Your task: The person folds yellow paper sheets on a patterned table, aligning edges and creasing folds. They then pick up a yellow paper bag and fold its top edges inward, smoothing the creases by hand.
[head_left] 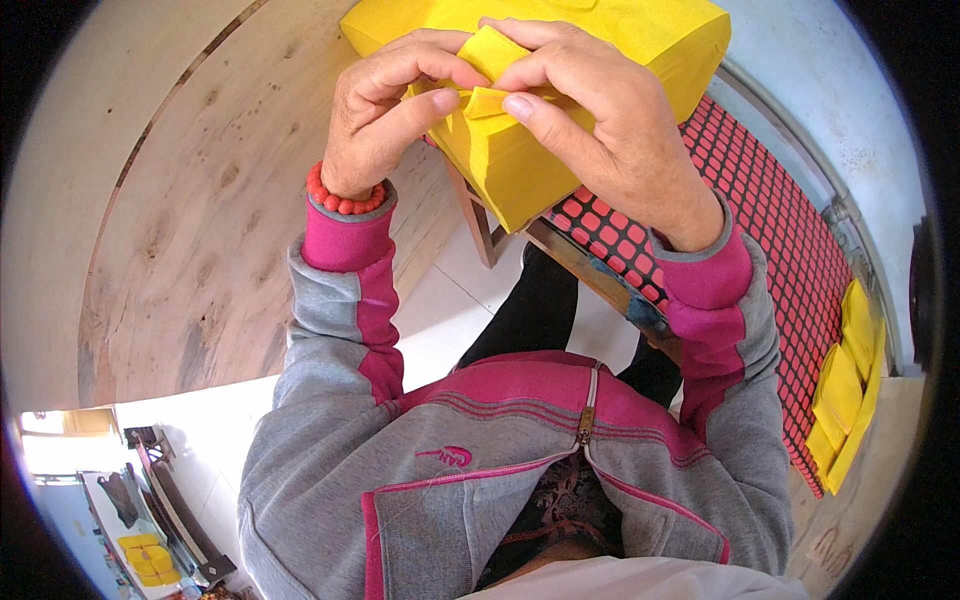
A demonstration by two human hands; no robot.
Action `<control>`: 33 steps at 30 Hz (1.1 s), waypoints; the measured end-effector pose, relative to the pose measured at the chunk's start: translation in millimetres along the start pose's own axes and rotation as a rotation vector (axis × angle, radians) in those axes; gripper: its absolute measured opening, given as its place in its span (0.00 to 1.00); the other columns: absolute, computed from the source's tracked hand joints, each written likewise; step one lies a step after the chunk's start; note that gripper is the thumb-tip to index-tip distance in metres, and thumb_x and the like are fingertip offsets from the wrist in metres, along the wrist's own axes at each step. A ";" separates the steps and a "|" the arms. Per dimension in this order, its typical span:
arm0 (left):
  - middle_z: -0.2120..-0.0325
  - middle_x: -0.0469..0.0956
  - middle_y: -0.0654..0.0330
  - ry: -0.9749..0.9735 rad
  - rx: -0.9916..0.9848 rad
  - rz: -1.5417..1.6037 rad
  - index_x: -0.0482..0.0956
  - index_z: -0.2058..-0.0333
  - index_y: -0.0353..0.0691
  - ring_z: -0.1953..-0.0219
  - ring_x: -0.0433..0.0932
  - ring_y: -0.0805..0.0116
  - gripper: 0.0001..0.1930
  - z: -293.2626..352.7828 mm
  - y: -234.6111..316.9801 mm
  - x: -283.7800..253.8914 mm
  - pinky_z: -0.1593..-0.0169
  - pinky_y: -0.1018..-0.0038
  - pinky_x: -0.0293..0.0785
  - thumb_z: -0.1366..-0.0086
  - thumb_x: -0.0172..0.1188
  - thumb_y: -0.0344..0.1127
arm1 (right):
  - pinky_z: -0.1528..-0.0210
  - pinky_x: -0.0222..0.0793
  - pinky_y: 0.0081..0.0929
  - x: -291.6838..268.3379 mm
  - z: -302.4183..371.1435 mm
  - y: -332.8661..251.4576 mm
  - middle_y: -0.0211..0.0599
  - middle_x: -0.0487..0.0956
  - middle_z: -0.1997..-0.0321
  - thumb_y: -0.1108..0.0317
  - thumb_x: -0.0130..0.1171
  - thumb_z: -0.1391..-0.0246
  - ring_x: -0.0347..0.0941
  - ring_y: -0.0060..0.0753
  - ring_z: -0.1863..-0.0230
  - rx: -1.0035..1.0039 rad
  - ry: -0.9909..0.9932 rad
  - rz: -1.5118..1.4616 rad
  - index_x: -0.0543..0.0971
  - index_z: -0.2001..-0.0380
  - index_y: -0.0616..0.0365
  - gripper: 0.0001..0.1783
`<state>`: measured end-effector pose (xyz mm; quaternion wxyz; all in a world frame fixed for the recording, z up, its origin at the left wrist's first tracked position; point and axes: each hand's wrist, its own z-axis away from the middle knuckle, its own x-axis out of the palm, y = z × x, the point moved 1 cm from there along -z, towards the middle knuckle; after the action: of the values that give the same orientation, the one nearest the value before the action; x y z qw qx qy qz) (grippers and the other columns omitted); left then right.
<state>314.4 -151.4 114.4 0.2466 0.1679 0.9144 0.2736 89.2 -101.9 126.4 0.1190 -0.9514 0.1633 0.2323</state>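
A yellow cloth piece [520, 180], shaped like a boxy bag, lies at the top middle and hangs over the near edge of the red-and-black covering. Both hands meet at its near side, thumbs towards me. Between the thumb and fingers of my left hand [372, 112] a small folded part [487, 103] of the cloth is pinched. My right hand [612, 122] pinches the same fold from the other side, its thumb tip close to the left one. Some fingertips are hidden behind the cloth. A red bead bracelet [345, 203] circles my left wrist.
A wooden board surface [200, 220] fills the left. The red-and-black patterned covering [765, 250] lies on a bench at the right, with folded yellow cloth pieces [842, 400] stacked at its end. A metal rail [790, 125] runs along the wall. More yellow pieces [148, 558] lie at lower left.
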 end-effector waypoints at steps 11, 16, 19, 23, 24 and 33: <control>0.50 0.80 0.52 -0.016 -0.029 0.013 0.82 0.58 0.31 0.51 0.78 0.67 0.11 1.1 -0.1 -2.1 0.49 0.73 0.73 0.36 0.54 0.24 | 0.54 0.72 0.39 3.5 0.7 0.4 0.48 0.79 0.57 0.73 0.61 0.44 0.77 0.52 0.56 0.001 0.016 0.029 0.77 0.66 0.61 0.05; 0.50 0.80 0.52 -0.011 -0.011 0.032 0.82 0.58 0.32 0.50 0.78 0.66 0.11 0.7 -2.3 -1.8 0.48 0.73 0.72 0.36 0.54 0.25 | 0.58 0.72 0.42 6.4 0.4 -0.4 0.45 0.78 0.63 0.73 0.63 0.48 0.76 0.53 0.60 -0.006 0.078 0.012 0.77 0.68 0.60 0.06; 0.49 0.80 0.52 -0.007 0.011 0.034 0.82 0.58 0.32 0.49 0.77 0.66 0.10 -0.3 -3.3 -1.8 0.47 0.72 0.72 0.37 0.55 0.23 | 0.57 0.72 0.42 4.8 1.1 -1.2 0.45 0.79 0.63 0.73 0.64 0.48 0.77 0.53 0.60 0.021 0.074 -0.018 0.77 0.68 0.60 0.06; 0.50 0.81 0.52 0.021 -0.028 0.031 0.82 0.60 0.33 0.50 0.78 0.66 0.09 0.9 -2.6 -0.1 0.46 0.72 0.71 0.38 0.58 0.21 | 0.56 0.73 0.41 4.6 0.4 -1.1 0.46 0.80 0.61 0.73 0.65 0.49 0.78 0.52 0.59 0.032 0.069 -0.016 0.78 0.67 0.60 0.07; 0.50 0.81 0.53 0.031 -0.038 0.026 0.82 0.60 0.33 0.50 0.78 0.67 0.08 1.4 -2.1 0.7 0.46 0.73 0.71 0.38 0.59 0.21 | 0.56 0.73 0.41 4.6 0.4 -1.3 0.47 0.80 0.60 0.73 0.65 0.49 0.78 0.53 0.58 0.035 0.069 -0.015 0.78 0.67 0.60 0.07; 0.52 0.81 0.56 0.140 -0.130 0.078 0.79 0.61 0.34 0.55 0.78 0.74 0.05 1.6 3.8 9.1 0.49 0.76 0.74 0.34 0.64 0.24 | 0.51 0.75 0.31 -7.7 -2.0 -4.6 0.58 0.78 0.47 0.77 0.68 0.49 0.79 0.46 0.50 0.091 0.031 -0.095 0.76 0.64 0.62 0.12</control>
<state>308.5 -143.7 112.1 0.1818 0.1674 0.9025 0.3527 85.2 -96.3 132.5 0.1706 -0.9552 0.1301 0.2039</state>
